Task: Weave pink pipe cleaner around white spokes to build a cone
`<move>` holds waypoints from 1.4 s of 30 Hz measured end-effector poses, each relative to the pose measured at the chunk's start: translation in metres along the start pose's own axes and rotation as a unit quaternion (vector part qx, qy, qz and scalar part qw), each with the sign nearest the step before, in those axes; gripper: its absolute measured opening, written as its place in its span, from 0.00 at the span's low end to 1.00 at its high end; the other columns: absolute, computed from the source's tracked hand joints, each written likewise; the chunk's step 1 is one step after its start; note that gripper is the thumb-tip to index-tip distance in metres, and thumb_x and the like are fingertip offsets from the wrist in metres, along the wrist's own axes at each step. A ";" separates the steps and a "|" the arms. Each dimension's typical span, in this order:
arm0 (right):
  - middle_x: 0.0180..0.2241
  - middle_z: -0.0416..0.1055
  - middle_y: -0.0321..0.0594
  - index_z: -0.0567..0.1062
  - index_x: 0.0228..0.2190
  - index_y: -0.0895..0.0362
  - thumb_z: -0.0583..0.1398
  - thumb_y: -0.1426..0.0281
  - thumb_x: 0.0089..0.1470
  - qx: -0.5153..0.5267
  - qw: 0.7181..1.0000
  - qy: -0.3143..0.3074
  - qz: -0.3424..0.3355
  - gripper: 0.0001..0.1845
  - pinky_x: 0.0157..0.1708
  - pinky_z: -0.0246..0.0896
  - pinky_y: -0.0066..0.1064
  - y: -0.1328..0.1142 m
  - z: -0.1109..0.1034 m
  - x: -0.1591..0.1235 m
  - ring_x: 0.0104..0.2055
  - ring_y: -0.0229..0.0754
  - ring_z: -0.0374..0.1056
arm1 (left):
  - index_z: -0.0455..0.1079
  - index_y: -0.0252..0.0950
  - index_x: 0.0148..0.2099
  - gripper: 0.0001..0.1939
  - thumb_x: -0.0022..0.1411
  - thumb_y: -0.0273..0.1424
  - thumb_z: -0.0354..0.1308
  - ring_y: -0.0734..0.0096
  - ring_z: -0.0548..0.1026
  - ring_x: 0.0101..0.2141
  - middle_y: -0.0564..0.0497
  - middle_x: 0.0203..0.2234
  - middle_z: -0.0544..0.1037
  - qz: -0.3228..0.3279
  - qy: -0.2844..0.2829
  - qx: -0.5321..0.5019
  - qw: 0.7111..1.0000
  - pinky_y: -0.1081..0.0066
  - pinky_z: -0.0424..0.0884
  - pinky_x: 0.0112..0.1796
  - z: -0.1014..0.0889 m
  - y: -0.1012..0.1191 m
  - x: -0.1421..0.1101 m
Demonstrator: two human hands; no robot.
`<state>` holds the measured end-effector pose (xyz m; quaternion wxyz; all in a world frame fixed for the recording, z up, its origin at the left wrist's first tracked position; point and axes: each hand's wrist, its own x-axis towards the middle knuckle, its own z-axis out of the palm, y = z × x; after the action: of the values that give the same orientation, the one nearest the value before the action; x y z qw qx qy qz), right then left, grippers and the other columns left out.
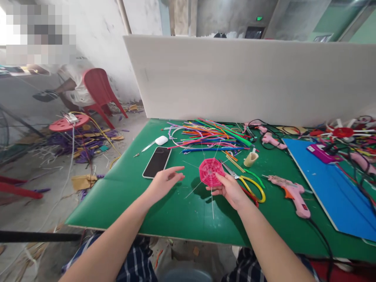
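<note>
Pinched between the thumb and fingers of my right hand [230,188] is a pink woven eight-sided disc [208,172] with thin pale spokes sticking out all round. My left hand [166,183] hovers to the left of the disc, fingers apart and holding nothing. A phone [157,162] with a dark screen lies just beyond that hand. Scissors with yellow handles [255,188] rest on the table behind my right hand, partly covered by it. Farther back is a heap of coloured pipe cleaners [205,135].
The green table [123,188] also bears a pink glue gun [290,192], a beige tube [251,159], a white earphone case [161,140] and a blue board [326,188] with a purple power strip [323,153]. A white partition [249,78] stands behind. At left, a person sits on a red chair [100,88].
</note>
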<state>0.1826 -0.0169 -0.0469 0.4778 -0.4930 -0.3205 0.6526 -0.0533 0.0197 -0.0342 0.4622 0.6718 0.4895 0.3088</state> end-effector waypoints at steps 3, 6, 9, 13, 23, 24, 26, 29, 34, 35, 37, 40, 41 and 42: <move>0.29 0.77 0.44 0.65 0.42 0.59 0.56 0.67 0.54 -0.006 1.000 -0.017 0.009 0.13 0.19 0.68 0.26 0.003 0.003 -0.001 0.26 0.42 0.74 | 0.56 0.32 0.60 0.32 0.57 0.40 0.55 0.63 0.76 0.39 0.39 0.43 0.76 -0.064 -0.107 -0.166 0.978 0.65 0.71 0.39 0.019 -0.001 0.000; 0.27 0.76 0.42 0.65 0.43 0.59 0.55 0.66 0.55 -0.050 0.996 -0.069 0.031 0.15 0.19 0.67 0.25 0.007 0.006 -0.003 0.24 0.41 0.74 | 0.51 0.36 0.62 0.34 0.56 0.39 0.57 0.64 0.76 0.36 0.42 0.38 0.77 -0.078 -0.163 -0.247 0.952 0.66 0.73 0.34 0.031 0.002 -0.003; 0.25 0.76 0.40 0.64 0.48 0.57 0.55 0.63 0.55 -0.096 0.984 -0.144 0.046 0.19 0.19 0.66 0.25 0.011 0.009 -0.006 0.22 0.39 0.73 | 0.56 0.36 0.58 0.29 0.56 0.38 0.57 0.69 0.76 0.27 0.48 0.29 0.77 -0.077 -0.147 -0.259 0.952 0.73 0.71 0.24 0.042 0.004 -0.005; 0.23 0.74 0.36 0.62 0.51 0.56 0.54 0.60 0.55 -0.116 0.975 -0.186 0.020 0.24 0.18 0.65 0.25 0.012 0.011 -0.007 0.19 0.36 0.70 | 0.66 0.32 0.48 0.20 0.56 0.38 0.56 0.74 0.71 0.17 0.51 0.20 0.76 -0.086 -0.121 -0.265 0.953 0.76 0.68 0.19 0.051 0.003 -0.008; 0.13 0.65 0.31 0.71 0.47 0.58 0.52 0.59 0.56 -0.214 0.967 -0.072 -0.116 0.22 0.13 0.54 0.24 0.015 0.008 -0.006 0.13 0.32 0.58 | 0.64 0.34 0.49 0.21 0.56 0.39 0.56 0.74 0.72 0.16 0.50 0.24 0.78 -0.090 -0.116 -0.250 0.957 0.75 0.69 0.17 0.053 0.004 -0.010; 0.13 0.65 0.31 0.71 0.47 0.58 0.52 0.59 0.56 -0.218 0.967 -0.063 -0.120 0.22 0.13 0.54 0.24 0.015 0.008 -0.006 0.13 0.32 0.58 | 0.64 0.34 0.49 0.20 0.56 0.38 0.57 0.73 0.72 0.16 0.50 0.23 0.78 -0.091 -0.112 -0.250 0.957 0.75 0.70 0.17 0.053 0.004 -0.010; 0.14 0.65 0.31 0.71 0.47 0.58 0.53 0.58 0.55 -0.208 0.968 -0.062 -0.123 0.23 0.14 0.56 0.24 0.015 0.008 -0.006 0.14 0.32 0.59 | 0.64 0.33 0.47 0.19 0.56 0.38 0.57 0.73 0.72 0.16 0.51 0.22 0.77 -0.095 -0.100 -0.249 0.959 0.74 0.70 0.18 0.054 0.004 -0.010; 0.16 0.67 0.32 0.70 0.48 0.58 0.53 0.56 0.55 -0.156 0.977 -0.086 -0.122 0.25 0.16 0.58 0.25 0.013 0.005 -0.004 0.16 0.33 0.61 | 0.63 0.33 0.49 0.21 0.56 0.38 0.57 0.72 0.73 0.16 0.51 0.23 0.78 -0.092 -0.075 -0.255 0.960 0.74 0.70 0.18 0.052 0.003 -0.009; 0.17 0.69 0.32 0.71 0.45 0.59 0.60 0.59 0.49 -0.105 0.984 -0.031 -0.141 0.24 0.17 0.57 0.24 0.006 -0.006 0.000 0.16 0.31 0.60 | 0.62 0.32 0.50 0.24 0.54 0.38 0.59 0.72 0.74 0.18 0.50 0.24 0.77 -0.076 -0.032 -0.259 0.962 0.72 0.71 0.20 0.047 0.003 -0.007; 0.17 0.69 0.31 0.72 0.43 0.58 0.61 0.60 0.47 -0.095 0.985 -0.018 -0.146 0.23 0.16 0.56 0.23 0.004 -0.009 0.000 0.16 0.30 0.59 | 0.62 0.32 0.50 0.24 0.53 0.38 0.60 0.72 0.74 0.18 0.50 0.24 0.77 -0.077 -0.029 -0.259 0.962 0.72 0.71 0.21 0.046 0.003 -0.006; 0.17 0.68 0.31 0.73 0.40 0.58 0.62 0.61 0.46 -0.068 0.986 0.008 -0.152 0.20 0.15 0.54 0.22 0.001 -0.013 0.001 0.15 0.29 0.59 | 0.61 0.32 0.50 0.24 0.53 0.38 0.60 0.72 0.74 0.18 0.51 0.24 0.77 -0.080 -0.030 -0.263 0.961 0.72 0.71 0.21 0.044 0.003 -0.006; 0.16 0.67 0.30 0.74 0.37 0.59 0.61 0.60 0.47 -0.029 0.988 0.036 -0.146 0.17 0.15 0.51 0.21 -0.004 -0.015 0.001 0.14 0.28 0.58 | 0.61 0.32 0.51 0.25 0.53 0.38 0.60 0.72 0.73 0.18 0.50 0.24 0.77 -0.084 -0.035 -0.272 0.958 0.73 0.71 0.21 0.043 0.004 -0.007; 0.16 0.67 0.30 0.74 0.37 0.59 0.61 0.60 0.47 -0.022 0.989 0.039 -0.139 0.18 0.15 0.52 0.21 -0.005 -0.015 0.000 0.14 0.28 0.58 | 0.61 0.32 0.51 0.25 0.53 0.37 0.60 0.72 0.73 0.19 0.50 0.24 0.77 -0.086 -0.037 -0.275 0.957 0.73 0.71 0.21 0.043 0.004 -0.007; 0.16 0.67 0.30 0.74 0.36 0.59 0.61 0.59 0.47 -0.020 0.991 0.037 -0.129 0.18 0.15 0.53 0.21 -0.005 -0.015 0.000 0.14 0.29 0.58 | 0.61 0.32 0.52 0.26 0.53 0.37 0.60 0.73 0.74 0.19 0.50 0.24 0.77 -0.088 -0.036 -0.277 0.956 0.73 0.71 0.21 0.043 0.004 -0.007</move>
<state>0.1983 -0.0159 -0.0467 0.5591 -0.4809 -0.3769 0.5605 -0.0170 -0.0014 -0.0463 0.6732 0.4822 0.4249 0.3656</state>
